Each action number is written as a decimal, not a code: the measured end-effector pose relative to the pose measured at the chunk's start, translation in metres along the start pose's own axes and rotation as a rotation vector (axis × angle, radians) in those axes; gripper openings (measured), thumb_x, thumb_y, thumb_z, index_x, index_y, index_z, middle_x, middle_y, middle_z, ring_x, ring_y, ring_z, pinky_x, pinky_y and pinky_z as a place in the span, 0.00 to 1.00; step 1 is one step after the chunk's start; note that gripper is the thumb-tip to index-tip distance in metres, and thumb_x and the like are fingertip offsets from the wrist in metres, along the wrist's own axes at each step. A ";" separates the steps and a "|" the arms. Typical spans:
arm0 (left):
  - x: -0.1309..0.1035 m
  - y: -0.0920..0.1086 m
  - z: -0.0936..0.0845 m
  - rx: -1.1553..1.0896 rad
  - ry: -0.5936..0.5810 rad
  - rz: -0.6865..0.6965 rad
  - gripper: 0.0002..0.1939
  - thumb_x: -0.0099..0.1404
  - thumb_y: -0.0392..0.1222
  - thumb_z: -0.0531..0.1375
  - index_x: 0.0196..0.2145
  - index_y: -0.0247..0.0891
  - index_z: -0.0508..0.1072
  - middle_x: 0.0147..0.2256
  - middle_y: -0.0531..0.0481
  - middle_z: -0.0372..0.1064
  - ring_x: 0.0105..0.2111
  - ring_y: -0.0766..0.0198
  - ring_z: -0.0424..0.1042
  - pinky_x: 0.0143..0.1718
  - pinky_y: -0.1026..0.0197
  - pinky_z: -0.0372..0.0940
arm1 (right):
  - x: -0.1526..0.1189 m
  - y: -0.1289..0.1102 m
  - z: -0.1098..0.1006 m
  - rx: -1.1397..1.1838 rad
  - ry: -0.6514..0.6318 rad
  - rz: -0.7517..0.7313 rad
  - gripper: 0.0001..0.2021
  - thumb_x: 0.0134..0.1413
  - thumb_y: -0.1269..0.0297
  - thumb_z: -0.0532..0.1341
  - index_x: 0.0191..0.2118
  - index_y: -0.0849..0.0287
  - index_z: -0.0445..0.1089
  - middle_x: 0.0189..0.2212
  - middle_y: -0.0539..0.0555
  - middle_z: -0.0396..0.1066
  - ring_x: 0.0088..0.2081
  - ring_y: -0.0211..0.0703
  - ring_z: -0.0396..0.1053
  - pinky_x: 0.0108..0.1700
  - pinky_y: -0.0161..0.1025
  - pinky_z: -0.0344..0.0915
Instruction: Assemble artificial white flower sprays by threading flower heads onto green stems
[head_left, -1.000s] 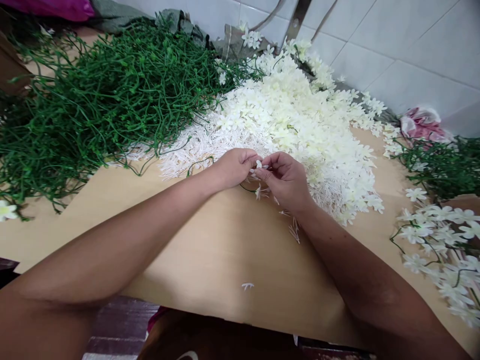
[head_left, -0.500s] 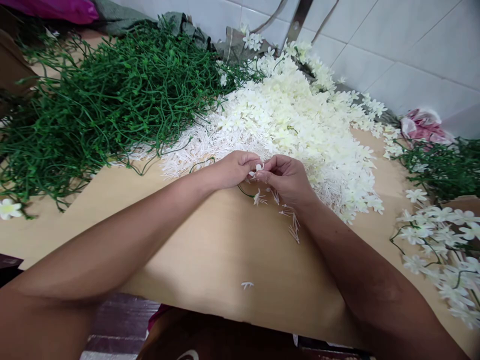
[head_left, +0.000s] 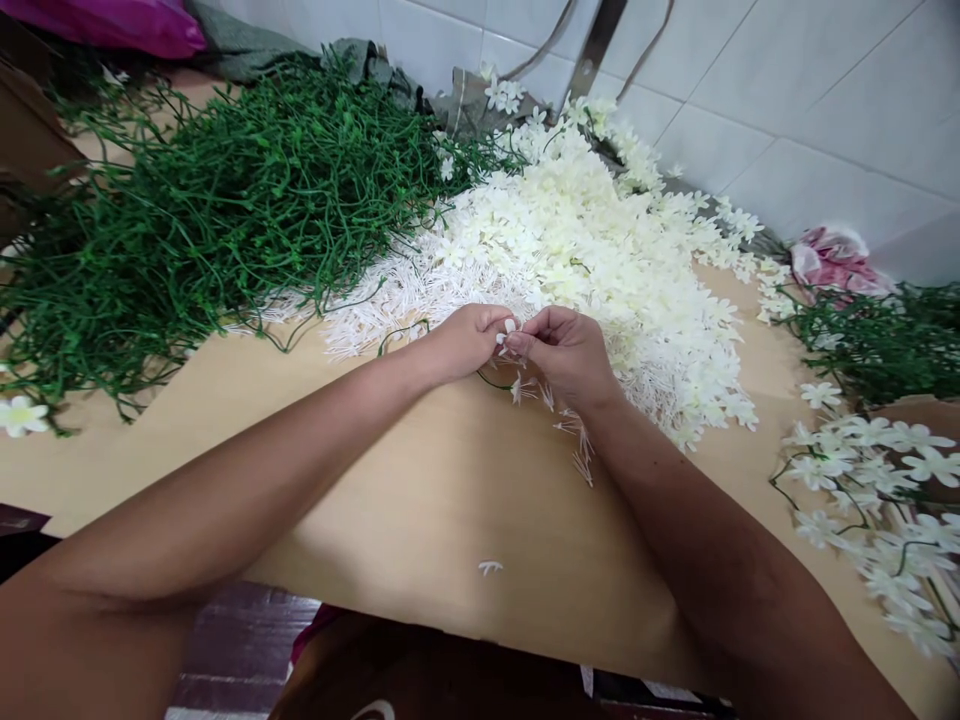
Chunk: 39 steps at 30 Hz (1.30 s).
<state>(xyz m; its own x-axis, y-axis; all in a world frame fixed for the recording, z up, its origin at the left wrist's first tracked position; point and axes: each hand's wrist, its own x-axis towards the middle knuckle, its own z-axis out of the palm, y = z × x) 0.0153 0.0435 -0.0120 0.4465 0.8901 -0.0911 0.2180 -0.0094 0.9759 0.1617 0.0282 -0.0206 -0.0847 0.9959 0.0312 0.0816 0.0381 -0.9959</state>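
My left hand (head_left: 472, 340) and my right hand (head_left: 571, 352) meet fingertip to fingertip over the board. Between them is a small white artificial flower (head_left: 505, 331), pinched by my right thumb and forefinger. A thin green plastic stem (head_left: 491, 380) emerges below my closed left hand, which seems to grip it; the fingers hide the joint. Just under my right hand lie a loose white flower piece (head_left: 517, 389) and several white stamen bits (head_left: 581, 465). Behind both hands spreads a heap of white stamen pieces (head_left: 367, 318) and cream flower petals (head_left: 600, 240).
A big pile of green stems (head_left: 247, 200) covers the left back. At right are finished-looking white flower sprays (head_left: 885, 480), more green stems (head_left: 885, 335) and a pink-and-white bag (head_left: 836, 262). A white scrap (head_left: 490, 567) sits near the board's (head_left: 390, 520) front edge. Tiled wall (head_left: 810, 110) behind.
The white flower between my fingertips has turned slightly, and my right fingers have shifted a little around it. The whole view has moved slightly.
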 end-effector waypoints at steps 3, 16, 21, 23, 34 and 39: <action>-0.002 0.006 -0.002 -0.030 -0.041 -0.032 0.17 0.64 0.34 0.50 0.17 0.35 0.60 0.16 0.59 0.52 0.19 0.75 0.49 0.25 0.67 0.48 | 0.003 0.004 -0.009 0.099 -0.107 0.034 0.18 0.29 0.58 0.75 0.21 0.60 0.67 0.18 0.47 0.70 0.22 0.31 0.66 0.25 0.31 0.63; -0.001 0.003 -0.013 -0.049 -0.177 0.080 0.17 0.65 0.41 0.54 0.20 0.33 0.67 0.22 0.54 0.64 0.25 0.72 0.60 0.33 0.66 0.57 | 0.007 0.008 -0.026 0.378 -0.291 0.162 0.13 0.39 0.60 0.72 0.27 0.58 0.69 0.24 0.47 0.70 0.27 0.33 0.68 0.35 0.35 0.68; -0.001 0.007 -0.011 -0.084 -0.178 0.062 0.17 0.63 0.44 0.57 0.18 0.34 0.65 0.20 0.55 0.61 0.23 0.72 0.59 0.31 0.66 0.56 | 0.005 0.010 -0.025 0.345 -0.304 0.124 0.13 0.39 0.61 0.72 0.28 0.58 0.69 0.22 0.46 0.69 0.26 0.31 0.67 0.32 0.32 0.66; -0.002 0.008 -0.011 -0.064 -0.173 0.060 0.18 0.62 0.46 0.58 0.18 0.34 0.65 0.19 0.56 0.60 0.22 0.72 0.57 0.29 0.67 0.56 | 0.005 0.012 -0.023 0.315 -0.298 0.100 0.13 0.39 0.61 0.72 0.27 0.58 0.69 0.21 0.46 0.69 0.25 0.31 0.67 0.31 0.32 0.65; -0.001 0.002 -0.009 -0.228 -0.148 0.046 0.20 0.65 0.49 0.55 0.20 0.34 0.66 0.18 0.56 0.55 0.20 0.73 0.54 0.26 0.68 0.54 | 0.005 0.010 -0.021 0.412 -0.258 0.142 0.14 0.38 0.58 0.72 0.25 0.58 0.68 0.22 0.46 0.70 0.28 0.33 0.69 0.35 0.35 0.67; -0.003 0.003 -0.011 -0.145 -0.172 0.017 0.18 0.62 0.50 0.58 0.22 0.34 0.67 0.19 0.56 0.58 0.21 0.73 0.55 0.25 0.68 0.53 | 0.006 0.010 -0.020 0.379 -0.303 0.133 0.15 0.38 0.58 0.73 0.25 0.59 0.67 0.21 0.46 0.70 0.27 0.32 0.69 0.33 0.34 0.67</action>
<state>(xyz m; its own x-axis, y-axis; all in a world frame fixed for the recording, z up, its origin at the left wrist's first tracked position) 0.0050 0.0462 -0.0068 0.5935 0.7993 -0.0945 0.0879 0.0524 0.9947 0.1820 0.0359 -0.0291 -0.3875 0.9194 -0.0683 -0.2499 -0.1761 -0.9521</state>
